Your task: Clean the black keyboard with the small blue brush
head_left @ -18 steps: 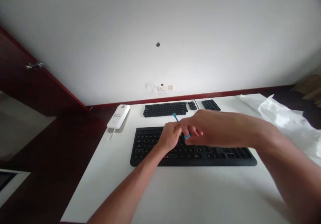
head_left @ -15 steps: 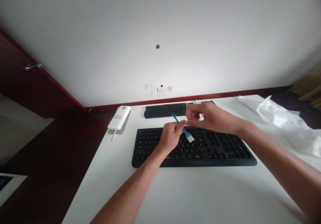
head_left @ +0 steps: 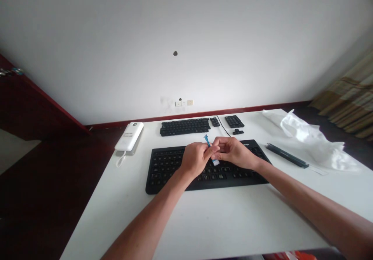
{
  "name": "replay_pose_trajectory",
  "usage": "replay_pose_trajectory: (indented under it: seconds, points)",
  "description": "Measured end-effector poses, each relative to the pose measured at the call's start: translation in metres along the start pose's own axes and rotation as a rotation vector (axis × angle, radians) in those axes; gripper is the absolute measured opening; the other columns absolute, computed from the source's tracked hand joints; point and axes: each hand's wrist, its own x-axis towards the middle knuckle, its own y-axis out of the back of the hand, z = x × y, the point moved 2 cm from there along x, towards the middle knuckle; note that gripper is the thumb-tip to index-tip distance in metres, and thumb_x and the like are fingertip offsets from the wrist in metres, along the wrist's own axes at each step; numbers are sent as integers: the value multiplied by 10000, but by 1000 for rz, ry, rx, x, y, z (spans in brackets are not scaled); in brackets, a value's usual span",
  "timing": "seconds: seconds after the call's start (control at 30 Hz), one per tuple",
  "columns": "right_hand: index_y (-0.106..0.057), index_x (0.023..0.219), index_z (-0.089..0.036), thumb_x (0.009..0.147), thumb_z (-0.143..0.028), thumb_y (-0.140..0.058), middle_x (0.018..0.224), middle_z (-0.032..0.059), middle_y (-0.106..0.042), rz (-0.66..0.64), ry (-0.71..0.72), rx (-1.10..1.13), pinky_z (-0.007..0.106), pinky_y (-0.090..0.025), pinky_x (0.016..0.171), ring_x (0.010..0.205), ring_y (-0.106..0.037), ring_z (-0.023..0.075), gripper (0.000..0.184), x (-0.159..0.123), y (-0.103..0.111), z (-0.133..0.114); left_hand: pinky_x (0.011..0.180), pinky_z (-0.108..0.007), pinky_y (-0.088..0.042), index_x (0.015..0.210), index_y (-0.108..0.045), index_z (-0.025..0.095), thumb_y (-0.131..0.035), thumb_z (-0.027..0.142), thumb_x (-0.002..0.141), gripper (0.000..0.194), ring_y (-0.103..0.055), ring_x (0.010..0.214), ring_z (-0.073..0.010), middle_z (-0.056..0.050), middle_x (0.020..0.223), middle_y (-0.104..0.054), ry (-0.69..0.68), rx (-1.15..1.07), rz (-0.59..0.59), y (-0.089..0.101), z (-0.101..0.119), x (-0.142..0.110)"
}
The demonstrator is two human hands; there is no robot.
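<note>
The middle of the blue cleaning brush [head_left: 215, 162] is hidden by fingers, over the keyboard [head_left: 208, 177]. The left hand [head_left: 194, 157] has a pinch grip on it; the right hand [head_left: 234, 153] curls in alongside, can't tell if that grip's holding anything.

Your white table [head_left: 186, 221] is pretty full
You've got a black keyboard [head_left: 167, 168] lying across the middle, with a big key block [head_left: 185, 126], small key cluster [head_left: 215, 122], number pad block [head_left: 234, 121] and tiny key piece [head_left: 238, 131] toward the far edge. White power bank [head_left: 130, 136] on your left, dark slim bundle [head_left: 287, 155] and crumpled plastic bag [head_left: 313, 135] on your right.
</note>
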Motion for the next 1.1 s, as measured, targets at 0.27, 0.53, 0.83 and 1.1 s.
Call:
replay_pose_trajectory:
  seconds: [0.27, 0.53, 0.83, 1.1]
  points:
    - [-713, 1106, -206, 809, -399, -870, 989, 37, -717, 249, 31, -69, 323, -525, 841, 897, -662, 178, 388, -3, 56, 15, 588, -317, -189, 589, -421, 193, -431, 484, 1059, 552, -296, 478, -127, 16, 493, -421, 72, 248, 76, 17, -2, 5]
    - [-801, 947, -189, 808, -403, -868, 916, 41, -723, 172, -17, -32, 304, -474, 704, 709, -574, 135, 264, -5, 66, 21, 595, -319, -194, 550, -464, 198, -479, 425, 1025, 526, -360, 485, -143, -9, 512, -496, 121, 349, -6, 11, -9, 7]
    - [-780, 937, -166, 971, -553, -658, 738, 32, -661, 116, -9, -83, 290, -424, 684, 686, -558, 143, 407, -6, 66, 18, 599, -323, -199, 565, -541, 205, -500, 414, 1020, 502, -438, 505, -157, -14, 535, -545, 133, 403, -30, 10, -8, 8]
    - [-751, 811, -146, 932, -540, -694, 624, 14, -607, 150, 14, -360, 287, -371, 590, 602, -522, 143, 417, -9, 45, 0, 594, -328, -193, 586, -557, 207, -508, 403, 1021, 480, -472, 506, -165, -21, 543, -568, 118, 437, -29, 9, -9, 7]
